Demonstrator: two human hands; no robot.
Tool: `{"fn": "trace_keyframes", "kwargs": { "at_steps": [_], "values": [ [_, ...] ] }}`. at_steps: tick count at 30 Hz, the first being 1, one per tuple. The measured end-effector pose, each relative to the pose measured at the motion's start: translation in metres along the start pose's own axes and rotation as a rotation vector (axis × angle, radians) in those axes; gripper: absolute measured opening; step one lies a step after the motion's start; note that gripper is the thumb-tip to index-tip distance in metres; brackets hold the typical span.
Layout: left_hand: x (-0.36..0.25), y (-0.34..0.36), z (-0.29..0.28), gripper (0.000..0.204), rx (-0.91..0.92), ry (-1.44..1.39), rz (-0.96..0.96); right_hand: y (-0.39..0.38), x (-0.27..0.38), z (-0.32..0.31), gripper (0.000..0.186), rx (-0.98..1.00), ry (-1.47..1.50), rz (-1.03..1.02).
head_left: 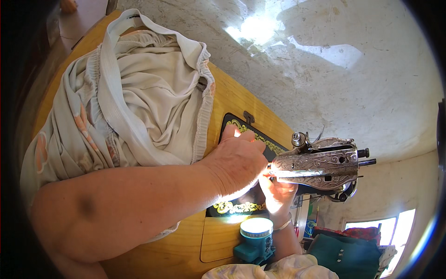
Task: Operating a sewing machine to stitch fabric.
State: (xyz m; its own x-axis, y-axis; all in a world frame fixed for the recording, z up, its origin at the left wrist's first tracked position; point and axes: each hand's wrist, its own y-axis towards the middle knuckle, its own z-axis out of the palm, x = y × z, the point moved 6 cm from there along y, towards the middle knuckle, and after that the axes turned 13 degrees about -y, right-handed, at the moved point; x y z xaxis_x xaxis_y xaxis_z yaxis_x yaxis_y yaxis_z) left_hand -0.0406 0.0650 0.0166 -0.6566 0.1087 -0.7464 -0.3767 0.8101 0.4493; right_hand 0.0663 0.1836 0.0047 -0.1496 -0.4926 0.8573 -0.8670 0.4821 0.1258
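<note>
The end of the metal sewing machine head [316, 165], engraved with scrolls, is between and beside my hands. My left hand [239, 158] reaches across from the left over the machine's black bed [246, 122] with gold ornament. Its fingers are bent, with thumb and forefinger drawn together at the machine's near end; what they pinch is hidden. From below comes my right hand [278, 193], a bangle at its wrist. Its thumb points up close to the left fingertips, while its other fingers are hidden under the machine head.
A pale grey garment [148, 93] with an elastic waistband lies heaped on the wooden table [227, 88]. Near my right wrist stands a teal device [255, 239] with a round white top. Dark green cloth [344, 255] and a window are at the lower right.
</note>
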Motion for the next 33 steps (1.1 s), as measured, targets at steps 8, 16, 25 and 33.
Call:
{"fn": "trace_keyframes", "kwargs": {
  "at_steps": [8, 16, 25, 33],
  "values": [
    [-0.001, 0.001, 0.000, 0.012, 0.006, 0.025, -0.003, 0.001, 0.011, 0.009, 0.041, 0.042, 0.127, 0.026],
    [-0.001, 0.000, 0.003, 0.013, -0.013, 0.026, 0.011, 0.001, 0.008, 0.005, 0.039, -0.005, -0.070, -0.004],
    [-0.001, -0.002, 0.001, 0.013, -0.017, 0.015, 0.015, 0.001, 0.006, 0.002, 0.035, -0.044, -0.095, -0.018],
    [0.001, -0.003, -0.001, 0.008, -0.056, 0.005, 0.021, 0.002, 0.016, 0.008, 0.034, -0.058, -0.080, 0.008]
  ]
}}
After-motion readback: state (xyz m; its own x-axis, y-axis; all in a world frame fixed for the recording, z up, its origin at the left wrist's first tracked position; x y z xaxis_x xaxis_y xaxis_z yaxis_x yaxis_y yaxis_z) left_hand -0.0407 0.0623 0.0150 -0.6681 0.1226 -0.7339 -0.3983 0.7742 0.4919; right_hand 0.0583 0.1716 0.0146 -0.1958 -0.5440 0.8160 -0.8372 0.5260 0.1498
